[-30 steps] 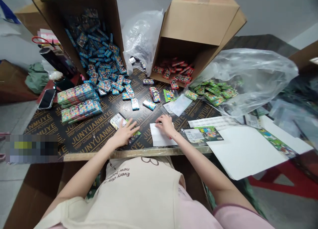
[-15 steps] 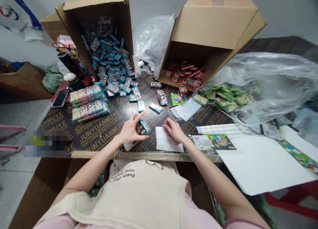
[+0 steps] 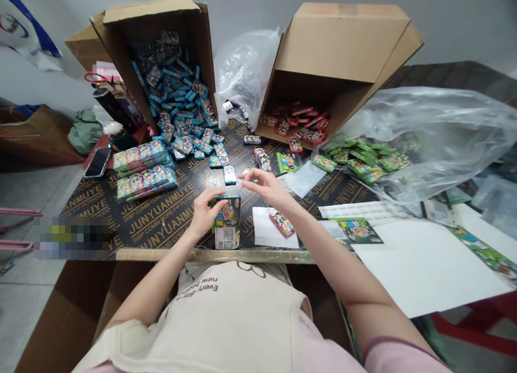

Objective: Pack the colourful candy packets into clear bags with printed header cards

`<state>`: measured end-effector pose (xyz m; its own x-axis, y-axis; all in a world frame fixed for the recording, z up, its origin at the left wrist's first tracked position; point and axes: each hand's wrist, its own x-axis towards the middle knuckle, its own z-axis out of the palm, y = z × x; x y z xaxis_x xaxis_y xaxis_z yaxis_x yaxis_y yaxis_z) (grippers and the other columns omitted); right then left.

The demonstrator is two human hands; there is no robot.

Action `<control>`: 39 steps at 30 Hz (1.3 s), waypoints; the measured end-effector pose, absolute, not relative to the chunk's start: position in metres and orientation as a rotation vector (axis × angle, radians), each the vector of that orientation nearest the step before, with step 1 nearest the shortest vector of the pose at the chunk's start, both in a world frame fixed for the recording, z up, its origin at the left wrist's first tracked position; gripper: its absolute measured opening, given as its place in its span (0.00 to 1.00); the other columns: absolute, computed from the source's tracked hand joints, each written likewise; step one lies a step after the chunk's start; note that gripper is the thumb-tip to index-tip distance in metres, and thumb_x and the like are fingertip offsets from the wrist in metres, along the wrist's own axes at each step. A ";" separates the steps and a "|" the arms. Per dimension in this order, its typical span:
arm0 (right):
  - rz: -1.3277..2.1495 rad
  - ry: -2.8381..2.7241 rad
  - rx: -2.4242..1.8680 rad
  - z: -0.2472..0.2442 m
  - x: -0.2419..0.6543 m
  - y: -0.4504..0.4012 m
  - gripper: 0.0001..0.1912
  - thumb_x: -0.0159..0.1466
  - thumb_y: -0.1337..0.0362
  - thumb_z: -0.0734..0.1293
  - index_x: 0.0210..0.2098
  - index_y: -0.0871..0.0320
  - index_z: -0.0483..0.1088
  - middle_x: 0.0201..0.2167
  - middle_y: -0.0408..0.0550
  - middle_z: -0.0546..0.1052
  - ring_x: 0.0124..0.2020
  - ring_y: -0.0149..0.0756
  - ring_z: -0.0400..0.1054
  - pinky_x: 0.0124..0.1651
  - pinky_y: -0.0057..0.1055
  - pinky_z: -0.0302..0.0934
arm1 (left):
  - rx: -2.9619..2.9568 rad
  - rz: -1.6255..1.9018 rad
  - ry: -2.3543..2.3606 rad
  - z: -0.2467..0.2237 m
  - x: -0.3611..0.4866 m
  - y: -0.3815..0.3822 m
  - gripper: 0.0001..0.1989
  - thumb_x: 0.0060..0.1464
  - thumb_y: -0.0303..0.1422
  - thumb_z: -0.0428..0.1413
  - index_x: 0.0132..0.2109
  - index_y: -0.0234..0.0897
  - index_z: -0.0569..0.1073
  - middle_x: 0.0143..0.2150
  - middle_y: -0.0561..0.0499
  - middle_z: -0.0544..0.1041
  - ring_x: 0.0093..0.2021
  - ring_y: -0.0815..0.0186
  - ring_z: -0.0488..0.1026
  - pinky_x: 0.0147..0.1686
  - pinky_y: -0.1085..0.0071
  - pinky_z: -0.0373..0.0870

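My left hand (image 3: pixel 207 212) holds a black and green printed bag (image 3: pixel 228 222) by its left edge, thumb across its upper front. A pale label shows on the bag's lower part. A translucent flap (image 3: pixel 233 189) rises from its top, and my right hand (image 3: pixel 262 185) pinches at the flap's right corner. Just beyond the flap stands a small blue and white box (image 3: pixel 229 174). To the right of the bag, a small red box (image 3: pixel 281 223) lies tilted on a white sheet (image 3: pixel 264 233). My right hand partly hides another small box behind it.
Blue boxes spill from a left carton (image 3: pixel 194 39); red ones lie in a right carton (image 3: pixel 339 44). A clear bag (image 3: pixel 444 125) holds green boxes. Wrapped stacks (image 3: pixel 145 181) and a phone (image 3: pixel 97 163) are left. White sheets (image 3: pixel 416 265) overhang the right front edge.
My right hand has left the red box and moved up and left to the flap. My left hand has closed on the printed bag, which now faces me upright.
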<state>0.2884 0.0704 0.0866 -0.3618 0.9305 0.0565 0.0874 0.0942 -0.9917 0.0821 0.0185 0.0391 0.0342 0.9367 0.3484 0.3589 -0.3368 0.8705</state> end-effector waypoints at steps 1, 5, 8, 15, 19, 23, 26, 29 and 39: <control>1.379 -1.606 -1.015 0.086 0.284 0.071 0.15 0.54 0.54 0.70 0.30 0.57 0.65 0.37 0.48 0.75 0.43 0.38 0.70 0.44 0.33 0.61 | 1.719 1.292 1.318 0.040 0.082 0.018 0.08 0.53 0.34 0.59 0.41 0.38 0.77 0.38 0.49 0.78 0.39 0.65 0.74 0.41 0.69 0.69; 1.455 -1.593 -1.017 0.073 0.271 0.068 0.21 0.50 0.56 0.74 0.38 0.55 0.62 0.32 0.43 0.75 0.33 0.34 0.71 0.37 0.31 0.63 | 1.499 1.273 1.350 0.043 0.081 0.015 0.10 0.52 0.37 0.60 0.40 0.36 0.77 0.35 0.49 0.79 0.36 0.65 0.75 0.37 0.70 0.71; 1.472 -1.526 -1.034 0.066 0.267 0.059 0.23 0.50 0.58 0.74 0.39 0.54 0.61 0.25 0.39 0.75 0.27 0.32 0.70 0.34 0.30 0.63 | 1.432 1.261 1.333 0.045 0.078 0.016 0.09 0.49 0.37 0.61 0.35 0.35 0.77 0.31 0.50 0.79 0.32 0.66 0.75 0.34 0.71 0.71; 1.410 -1.413 -1.040 0.067 0.262 0.044 0.23 0.49 0.59 0.75 0.39 0.54 0.62 0.24 0.38 0.76 0.24 0.31 0.71 0.31 0.29 0.63 | 1.462 1.081 1.296 0.063 0.066 0.023 0.12 0.43 0.38 0.65 0.31 0.34 0.79 0.29 0.49 0.80 0.27 0.67 0.74 0.30 0.72 0.70; 1.419 -1.370 -1.022 0.072 0.260 0.039 0.24 0.49 0.58 0.76 0.38 0.54 0.61 0.21 0.37 0.74 0.21 0.30 0.69 0.29 0.28 0.63 | 1.436 0.970 1.196 0.075 0.060 0.030 0.11 0.44 0.37 0.65 0.29 0.33 0.78 0.26 0.50 0.79 0.26 0.67 0.74 0.30 0.72 0.71; 1.272 -1.471 -1.023 0.074 0.260 0.031 0.20 0.53 0.60 0.74 0.37 0.54 0.61 0.22 0.37 0.74 0.22 0.31 0.71 0.30 0.29 0.65 | 1.621 0.895 1.127 0.083 0.055 0.030 0.09 0.48 0.36 0.63 0.31 0.32 0.79 0.29 0.47 0.81 0.29 0.65 0.77 0.32 0.71 0.72; 1.051 -1.619 -1.015 0.069 0.264 0.024 0.14 0.57 0.63 0.71 0.39 0.54 0.62 0.26 0.41 0.77 0.26 0.34 0.74 0.34 0.31 0.67 | 1.919 0.925 1.077 0.085 0.053 0.025 0.06 0.49 0.33 0.62 0.32 0.33 0.79 0.33 0.45 0.81 0.33 0.64 0.78 0.34 0.71 0.72; 0.701 -1.819 -0.907 0.059 0.269 0.015 0.06 0.63 0.65 0.66 0.39 0.54 0.66 0.32 0.46 0.79 0.34 0.37 0.76 0.41 0.34 0.68 | 2.173 0.987 1.003 0.083 0.052 0.022 0.04 0.53 0.29 0.60 0.32 0.34 0.78 0.33 0.46 0.81 0.33 0.66 0.77 0.35 0.73 0.71; 0.732 -1.727 -1.039 0.097 0.285 0.036 0.08 0.62 0.57 0.68 0.36 0.55 0.71 0.35 0.47 0.75 0.39 0.36 0.71 0.43 0.34 0.65 | 2.392 1.047 1.084 0.072 0.063 0.012 0.09 0.58 0.28 0.54 0.40 0.38 0.79 0.34 0.48 0.77 0.32 0.68 0.74 0.32 0.73 0.69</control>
